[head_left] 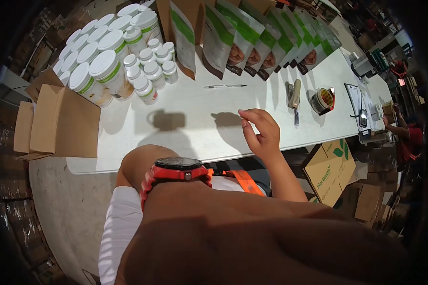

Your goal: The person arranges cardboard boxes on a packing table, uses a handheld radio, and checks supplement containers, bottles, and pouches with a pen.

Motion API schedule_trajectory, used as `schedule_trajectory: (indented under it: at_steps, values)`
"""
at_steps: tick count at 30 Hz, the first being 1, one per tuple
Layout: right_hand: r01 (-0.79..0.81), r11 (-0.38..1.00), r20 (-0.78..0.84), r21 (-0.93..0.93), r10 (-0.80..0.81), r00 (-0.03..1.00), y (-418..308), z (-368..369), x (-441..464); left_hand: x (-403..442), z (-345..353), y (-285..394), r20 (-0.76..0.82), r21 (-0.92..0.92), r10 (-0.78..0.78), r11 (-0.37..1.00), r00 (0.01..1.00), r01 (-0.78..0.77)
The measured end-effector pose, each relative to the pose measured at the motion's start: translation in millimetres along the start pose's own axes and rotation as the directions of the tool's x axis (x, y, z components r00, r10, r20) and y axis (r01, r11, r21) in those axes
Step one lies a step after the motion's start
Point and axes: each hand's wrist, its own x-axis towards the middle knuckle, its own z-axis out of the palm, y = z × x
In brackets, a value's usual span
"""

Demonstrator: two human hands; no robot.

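My left hand (pixel 252 237) is raised close to the camera, and its back fills the bottom of the view. A red watch (pixel 178 170) is on that wrist; the fingers are out of sight. My right hand (pixel 262 130) hovers over the front of the white table (pixel 199 137), loosely curled, with a gap between thumb and fingers and nothing visible in it. Beyond it lies a pen (pixel 226 86). To its right are a box cutter (pixel 296 111) beside a tan-handled tool (pixel 296 92), and a tape roll (pixel 324 99).
White tubs (pixel 104 66) and small bottles (pixel 152 71) stand at the back left, beside an open cardboard box (pixel 76 121). Several green-and-white pouches (pixel 242 33) line the back. A clipboard (pixel 353 97) and radio (pixel 363 118) lie right. A person in red (pixel 416 135) is beyond.
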Motion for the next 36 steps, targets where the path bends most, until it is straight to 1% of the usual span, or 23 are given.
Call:
schedule_trajectory:
  at_steps: [11,14,17,19,20,21,22,23,24,25,27,28,31,32,33,35,36]
  values:
    - [-0.03,0.999,0.006,-0.031,0.03,1.0,12,-2,-6,-15,-5,-8,0.066,-0.028,0.019,0.999,0.998,-0.017]
    - [-0.052,0.998,0.009,-0.04,0.053,0.999,19,-2,-8,-35,-7,-16,0.113,-0.043,-0.031,0.998,0.993,0.036]
    - [-0.118,0.99,0.046,-0.076,0.122,0.991,31,-5,-13,-78,-1,-42,0.221,-0.019,-0.165,0.985,0.961,0.173]
    - [-0.168,0.978,0.089,-0.12,0.179,0.98,43,-6,-18,-113,12,-67,0.329,0.029,-0.294,0.953,0.897,0.302]
    - [-0.189,0.97,0.112,-0.15,0.207,0.972,53,-4,-19,-125,22,-79,0.391,0.124,-0.403,0.914,0.827,0.386]
    - [-0.209,0.96,0.129,-0.186,0.235,0.963,62,-5,-19,-137,35,-89,0.434,0.18,-0.575,0.81,0.694,0.559]
    - [-0.25,0.943,0.158,-0.219,0.287,0.945,65,-7,-17,-155,49,-105,0.454,0.283,-0.688,0.713,0.565,0.641]
    - [-0.214,0.936,0.152,-0.279,0.263,0.953,66,-6,-16,-179,60,-119,0.419,0.328,-0.733,0.672,0.535,0.664]
    - [-0.242,0.93,0.186,-0.276,0.299,0.936,67,-8,-13,-204,68,-134,0.441,0.405,-0.761,0.642,0.476,0.651]
    - [-0.263,0.929,0.186,-0.262,0.316,0.931,65,-10,-10,-228,76,-150,0.452,0.487,-0.791,0.606,0.412,0.629]
    - [-0.256,0.932,0.166,-0.257,0.304,0.938,66,-7,-7,-266,91,-171,0.45,0.564,-0.794,0.608,0.409,0.559]
    - [-0.231,0.934,0.164,-0.274,0.282,0.945,71,-5,-3,-278,99,-180,0.481,0.593,-0.789,0.615,0.383,0.52]
    - [-0.193,0.935,0.178,-0.298,0.253,0.951,82,6,8,-285,121,-186,0.401,0.659,-0.836,0.547,0.373,0.516]
    - [-0.194,0.934,0.183,-0.3,0.256,0.949,86,11,16,-288,122,-187,0.39,0.673,-0.832,0.55,0.394,0.495]
    - [-0.194,0.933,0.19,-0.302,0.258,0.947,90,16,26,-290,123,-188,0.386,0.647,-0.831,0.553,0.4,0.525]
    - [-0.165,0.956,0.175,-0.244,0.211,0.962,99,30,48,-290,118,-195,0.413,0.643,-0.867,0.495,0.28,0.585]
    - [-0.134,0.969,0.173,-0.21,0.171,0.97,103,39,59,-299,118,-198,0.39,0.645,-0.871,0.489,0.298,0.587]
